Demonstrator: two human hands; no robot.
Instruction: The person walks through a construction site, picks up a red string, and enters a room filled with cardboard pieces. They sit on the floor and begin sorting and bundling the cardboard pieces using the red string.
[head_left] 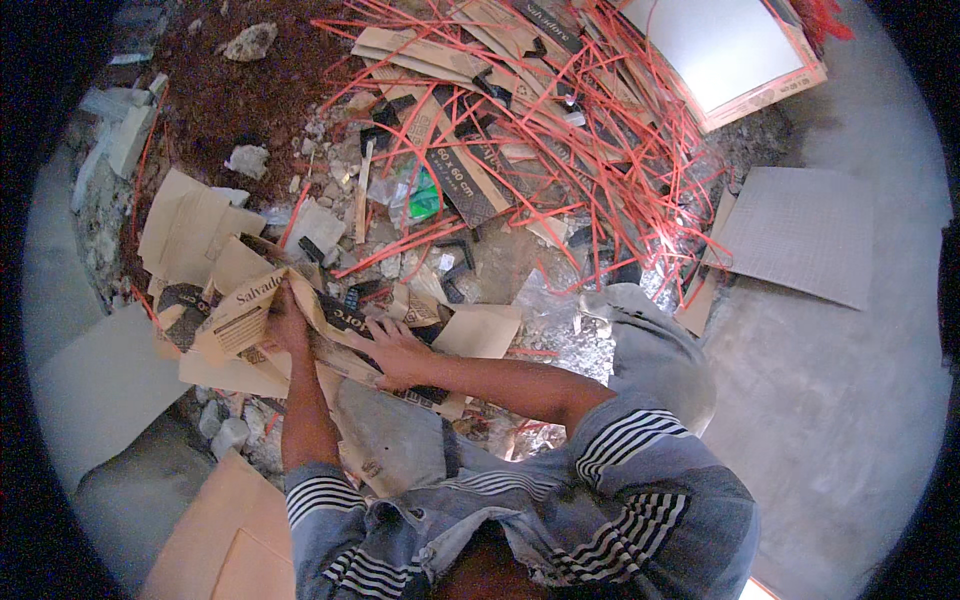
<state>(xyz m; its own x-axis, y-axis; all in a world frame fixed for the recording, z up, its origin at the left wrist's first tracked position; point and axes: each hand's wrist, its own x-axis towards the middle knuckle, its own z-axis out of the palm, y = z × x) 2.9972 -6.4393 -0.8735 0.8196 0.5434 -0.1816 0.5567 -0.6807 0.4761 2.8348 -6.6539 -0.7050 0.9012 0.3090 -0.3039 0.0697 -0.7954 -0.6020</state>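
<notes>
A pile of torn, folded brown cardboard (pixel 240 320) with dark printing lies in front of me, left of centre. My left hand (pixel 288 322) is closed on an upright folded flap of it; its fingertips are partly hidden by the cardboard. Just to the right, my right hand (pixel 395 355) rests on the cardboard with its fingers spread. A plain cardboard flap (pixel 478 331) sticks out beyond the right hand. Another plain piece (pixel 190 225) stands up at the far left of the pile.
A tangle of red plastic straps (pixel 610 150) covers flattened cardboard at the far side. White-faced tiles (pixel 700 45) stand at the far right. A grey tile (pixel 800 235) lies on the right. Rubble (pixel 230 435), soil (pixel 210 90) and a green plastic scrap (pixel 424 195) lie around the pile.
</notes>
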